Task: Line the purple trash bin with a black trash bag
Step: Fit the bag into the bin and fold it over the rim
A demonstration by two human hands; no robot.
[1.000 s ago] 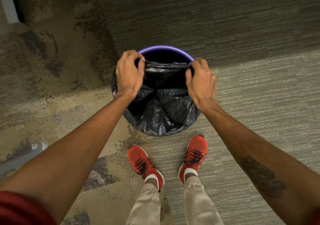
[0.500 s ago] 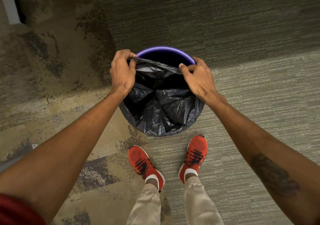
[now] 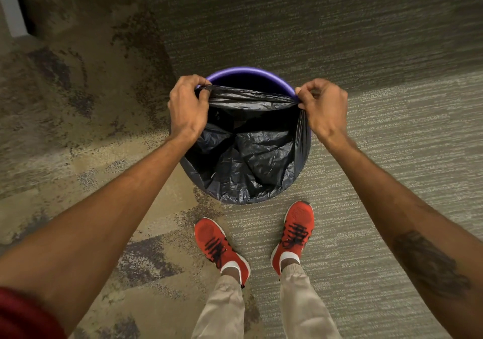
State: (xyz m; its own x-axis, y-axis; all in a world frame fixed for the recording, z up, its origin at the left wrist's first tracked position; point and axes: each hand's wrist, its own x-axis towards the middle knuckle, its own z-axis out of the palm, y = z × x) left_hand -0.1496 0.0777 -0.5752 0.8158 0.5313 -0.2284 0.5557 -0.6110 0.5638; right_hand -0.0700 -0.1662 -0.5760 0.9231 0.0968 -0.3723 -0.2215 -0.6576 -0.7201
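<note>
A round purple trash bin [image 3: 248,73] stands on the carpet just ahead of my feet. A black trash bag [image 3: 251,161] sits inside it, folded over the near and side rim; the far rim is bare purple. My left hand [image 3: 187,108] pinches the bag's far edge at the bin's left side. My right hand [image 3: 324,106] pinches the same edge at the right side. The edge is stretched taut between both hands across the opening.
My two red shoes [image 3: 222,247] stand close behind the bin on patterned carpet [image 3: 392,155]. A pale vertical post [image 3: 11,9] shows at the top left corner.
Both hands have moved apart, the right one out to the bin's right rim, pulling the bag's far edge wider and tighter across the opening.
</note>
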